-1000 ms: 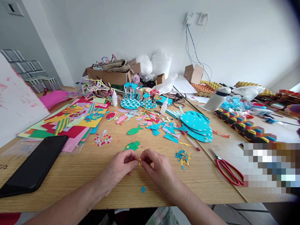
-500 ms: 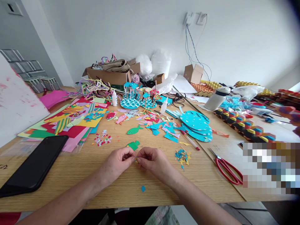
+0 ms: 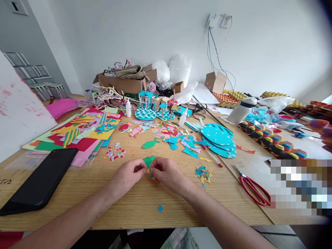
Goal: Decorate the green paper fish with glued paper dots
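Both hands meet over the near middle of the table, fingers pinched. My right hand (image 3: 166,173) grips a small blue and yellow piece of paper (image 3: 151,176), which shows just under its fingertips. Close beside it, the thumb and forefinger of my left hand (image 3: 132,173) are pressed together; whatever they hold is too small to make out. Just beyond the fingertips lies a green paper shape (image 3: 149,160), partly hidden by my right hand. A green paper fish (image 3: 150,143) rests farther back. Nearer to me is a small blue paper disc (image 3: 160,208).
Red-handled scissors (image 3: 254,190) and a thin stick lie at right, near a pile of blue and yellow scraps (image 3: 203,174). Blue paper discs (image 3: 218,138) are stacked behind. At left are a black phone (image 3: 41,180) and coloured paper sheets (image 3: 77,138). Glue bottles (image 3: 183,117) stand farther back.
My fingertips have drawn slightly apart, and more of the blue and yellow piece shows below my right hand. My right hand now covers part of the green shape. The view has shifted slightly.
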Demonstrator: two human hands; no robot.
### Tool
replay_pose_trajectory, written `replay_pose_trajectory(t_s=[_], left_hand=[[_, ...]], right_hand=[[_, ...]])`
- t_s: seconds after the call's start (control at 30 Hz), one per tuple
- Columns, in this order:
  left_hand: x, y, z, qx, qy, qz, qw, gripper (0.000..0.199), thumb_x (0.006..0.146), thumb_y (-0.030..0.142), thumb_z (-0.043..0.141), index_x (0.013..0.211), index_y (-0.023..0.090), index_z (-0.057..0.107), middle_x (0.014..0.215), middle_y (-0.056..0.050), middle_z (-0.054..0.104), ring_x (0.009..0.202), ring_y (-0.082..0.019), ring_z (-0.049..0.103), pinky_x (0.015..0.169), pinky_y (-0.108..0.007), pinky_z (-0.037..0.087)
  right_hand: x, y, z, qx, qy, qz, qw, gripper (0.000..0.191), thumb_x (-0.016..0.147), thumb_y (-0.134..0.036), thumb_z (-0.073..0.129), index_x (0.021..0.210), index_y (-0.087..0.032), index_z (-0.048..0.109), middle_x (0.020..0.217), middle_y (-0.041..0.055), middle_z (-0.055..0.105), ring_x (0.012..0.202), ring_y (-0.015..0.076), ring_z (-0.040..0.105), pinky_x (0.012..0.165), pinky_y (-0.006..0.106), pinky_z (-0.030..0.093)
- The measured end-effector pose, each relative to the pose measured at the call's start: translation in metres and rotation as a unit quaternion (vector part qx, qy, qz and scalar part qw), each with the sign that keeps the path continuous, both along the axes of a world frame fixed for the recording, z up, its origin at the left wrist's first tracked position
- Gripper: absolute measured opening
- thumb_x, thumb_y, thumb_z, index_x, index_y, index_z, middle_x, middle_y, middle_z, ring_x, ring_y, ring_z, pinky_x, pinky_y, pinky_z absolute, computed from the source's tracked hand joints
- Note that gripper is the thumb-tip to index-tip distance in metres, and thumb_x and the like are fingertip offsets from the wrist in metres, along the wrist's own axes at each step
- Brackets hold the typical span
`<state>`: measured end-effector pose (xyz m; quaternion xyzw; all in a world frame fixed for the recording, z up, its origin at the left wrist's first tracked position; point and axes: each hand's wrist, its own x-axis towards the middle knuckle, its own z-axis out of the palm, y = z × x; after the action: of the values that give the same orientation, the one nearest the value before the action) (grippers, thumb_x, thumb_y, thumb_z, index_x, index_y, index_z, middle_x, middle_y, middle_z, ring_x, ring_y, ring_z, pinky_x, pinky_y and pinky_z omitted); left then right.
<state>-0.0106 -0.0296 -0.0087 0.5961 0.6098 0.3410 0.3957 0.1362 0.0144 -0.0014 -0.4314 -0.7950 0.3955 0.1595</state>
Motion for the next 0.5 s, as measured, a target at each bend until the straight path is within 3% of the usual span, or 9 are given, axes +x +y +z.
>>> replay_pose_trajectory(t_s=[0.3, 0.5], left_hand=[[0.0, 0.002, -0.002, -0.004, -0.001, 0.007, 1.0, 0.009, 0.066, 0.023, 0.046, 0.059, 0.018, 0.05, 0.051, 0.006, 0.045, 0.045, -0.01, 0.04, 0.042, -0.02, 0.032], [-0.006, 0.001, -0.002, 0.007, 0.011, 0.009, 1.0, 0.012, 0.07, 0.024, 0.046, 0.065, 0.017, 0.054, 0.052, 0.006, 0.048, 0.046, -0.011, 0.045, 0.046, -0.022, 0.037]], right_hand=[[-0.004, -0.002, 0.012, 0.023, -0.05, 0.022, 0.998, 0.013, 0.072, -0.015, 0.049, 0.07, -0.014, 0.062, 0.055, -0.0038, 0.052, 0.049, 0.0064, 0.041, 0.046, 0.018, 0.027], [-0.004, 0.005, 0.006, 0.019, -0.053, 0.029, 0.998, 0.015, 0.073, -0.017, 0.048, 0.072, -0.015, 0.062, 0.055, -0.0036, 0.052, 0.051, 0.0069, 0.041, 0.046, 0.018, 0.027]])
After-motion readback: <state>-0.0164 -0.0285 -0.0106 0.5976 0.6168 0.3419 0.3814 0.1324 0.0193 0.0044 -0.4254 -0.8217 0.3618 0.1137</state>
